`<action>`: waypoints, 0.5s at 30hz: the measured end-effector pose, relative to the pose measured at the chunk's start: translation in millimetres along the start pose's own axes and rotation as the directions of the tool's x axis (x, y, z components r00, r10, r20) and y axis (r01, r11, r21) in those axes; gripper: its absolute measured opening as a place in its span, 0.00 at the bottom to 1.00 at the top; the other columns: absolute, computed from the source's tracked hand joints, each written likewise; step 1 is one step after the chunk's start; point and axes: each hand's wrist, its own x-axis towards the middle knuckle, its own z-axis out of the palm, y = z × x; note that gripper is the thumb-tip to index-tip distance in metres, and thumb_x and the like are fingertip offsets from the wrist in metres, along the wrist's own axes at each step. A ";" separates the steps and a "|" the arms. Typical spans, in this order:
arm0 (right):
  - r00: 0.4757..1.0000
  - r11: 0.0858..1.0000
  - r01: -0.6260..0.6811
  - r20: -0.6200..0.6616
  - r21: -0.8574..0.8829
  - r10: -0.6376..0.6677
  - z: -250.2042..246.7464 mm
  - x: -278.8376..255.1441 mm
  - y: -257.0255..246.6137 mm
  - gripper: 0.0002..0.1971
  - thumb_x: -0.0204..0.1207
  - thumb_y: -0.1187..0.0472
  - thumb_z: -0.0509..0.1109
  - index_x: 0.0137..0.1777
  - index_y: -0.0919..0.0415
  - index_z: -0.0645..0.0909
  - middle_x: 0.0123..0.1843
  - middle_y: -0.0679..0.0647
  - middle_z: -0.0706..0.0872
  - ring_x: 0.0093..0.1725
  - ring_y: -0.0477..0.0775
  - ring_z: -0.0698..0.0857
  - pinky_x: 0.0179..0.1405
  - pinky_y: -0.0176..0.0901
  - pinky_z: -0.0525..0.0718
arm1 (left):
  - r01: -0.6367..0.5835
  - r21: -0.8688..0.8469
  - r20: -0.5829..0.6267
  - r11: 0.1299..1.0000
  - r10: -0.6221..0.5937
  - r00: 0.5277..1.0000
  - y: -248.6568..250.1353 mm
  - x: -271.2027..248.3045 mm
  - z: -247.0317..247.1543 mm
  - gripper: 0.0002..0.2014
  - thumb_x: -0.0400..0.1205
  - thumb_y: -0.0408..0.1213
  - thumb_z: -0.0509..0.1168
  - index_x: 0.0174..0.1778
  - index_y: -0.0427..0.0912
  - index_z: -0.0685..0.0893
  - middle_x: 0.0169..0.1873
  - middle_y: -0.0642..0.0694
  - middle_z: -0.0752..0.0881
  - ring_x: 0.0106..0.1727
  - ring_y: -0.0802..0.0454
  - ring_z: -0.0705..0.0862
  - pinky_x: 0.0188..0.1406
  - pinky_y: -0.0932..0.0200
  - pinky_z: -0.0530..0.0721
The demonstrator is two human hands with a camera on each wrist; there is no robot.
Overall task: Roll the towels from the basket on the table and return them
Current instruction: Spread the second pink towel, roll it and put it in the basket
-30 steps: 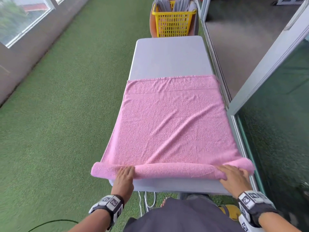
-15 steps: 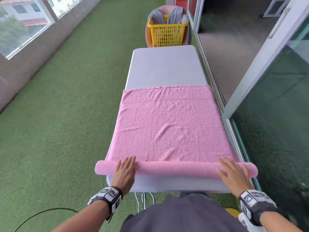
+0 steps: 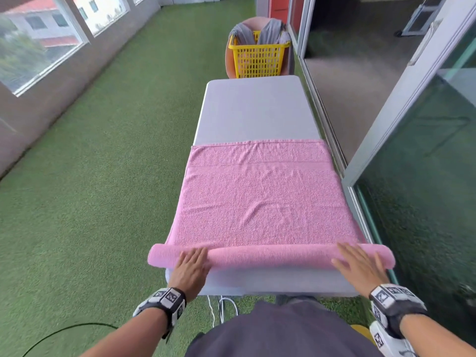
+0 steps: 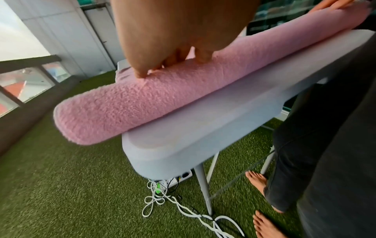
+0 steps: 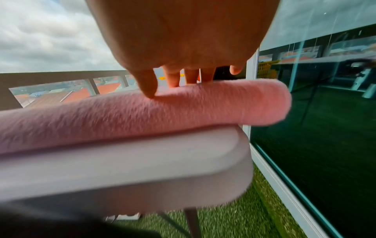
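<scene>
Yellow basket (image 3: 258,59) beyond the table (image 3: 255,109) holds grey towels (image 3: 270,33).

Quick count: one pink towel (image 3: 262,202) on one table (image 3: 257,106), two hands on it, the left hand (image 3: 189,266) and the right hand (image 3: 360,264). One yellow basket (image 3: 258,59) past the far end, two grey towels (image 3: 270,32) draped in it. Two bare feet (image 4: 257,182) underneath.

I see pink towel (image 3: 260,199) on pale grey table (image 3: 255,109) — yellow lattice basket (image 3: 258,59), green turf (image 3: 103,176), black-white checked wristbands (image 3: 164,300).
</scene>
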 end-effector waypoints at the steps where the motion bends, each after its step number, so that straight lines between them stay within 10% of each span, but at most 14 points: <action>1: 0.999 0.999 0.019 0.032 -0.026 -0.018 6.9 -4.7 3.1 0.33 0.81 0.36 0.55 0.81 0.37 0.42 0.79 0.31 0.46 0.83 0.42 0.50 0.80 0.63 0.41 | -0.031 0.016 0.007 0.999 0.031 1.000 -1.6 -3.8 4.6 0.31 0.85 0.56 0.52 0.81 0.41 0.62 0.78 0.48 0.64 0.81 0.47 0.62 0.79 0.47 0.48; 3: 0.998 0.996 0.044 0.046 -0.082 -0.040 16.6 -12.3 6.9 0.35 0.76 0.45 0.68 0.79 0.36 0.55 0.81 0.33 0.58 0.82 0.42 0.59 0.82 0.63 0.46 | -0.063 0.010 0.037 0.998 0.063 0.997 -1.1 -9.8 9.3 0.31 0.71 0.46 0.77 0.70 0.42 0.79 0.67 0.47 0.82 0.68 0.46 0.81 0.74 0.44 0.63; 6: 0.999 0.997 0.019 0.045 -0.080 -0.015 10.6 -7.5 5.7 0.25 0.71 0.58 0.69 0.65 0.35 0.68 0.69 0.35 0.74 0.74 0.42 0.70 0.82 0.60 0.52 | -0.070 0.003 -0.020 0.998 0.070 0.997 3.4 -5.8 -3.9 0.14 0.78 0.45 0.68 0.59 0.48 0.83 0.56 0.52 0.86 0.59 0.52 0.83 0.72 0.46 0.74; 11: 0.993 1.000 0.021 -0.116 -0.014 -0.023 -13.5 13.7 -1.1 0.27 0.83 0.53 0.57 0.82 0.47 0.59 0.84 0.42 0.58 0.82 0.45 0.59 0.83 0.58 0.47 | 0.033 0.059 0.015 0.998 -0.034 0.999 8.1 15.3 -18.1 0.31 0.86 0.48 0.30 0.84 0.39 0.48 0.82 0.47 0.48 0.84 0.49 0.49 0.82 0.45 0.38; 15: 0.998 0.997 0.069 0.012 -0.031 -0.069 -2.2 6.3 -1.5 0.33 0.79 0.40 0.63 0.82 0.42 0.57 0.82 0.37 0.61 0.82 0.43 0.58 0.82 0.57 0.47 | 0.020 0.059 0.161 0.998 -0.029 0.987 9.7 10.6 -13.6 0.34 0.87 0.56 0.49 0.84 0.43 0.48 0.81 0.51 0.48 0.84 0.50 0.47 0.80 0.49 0.36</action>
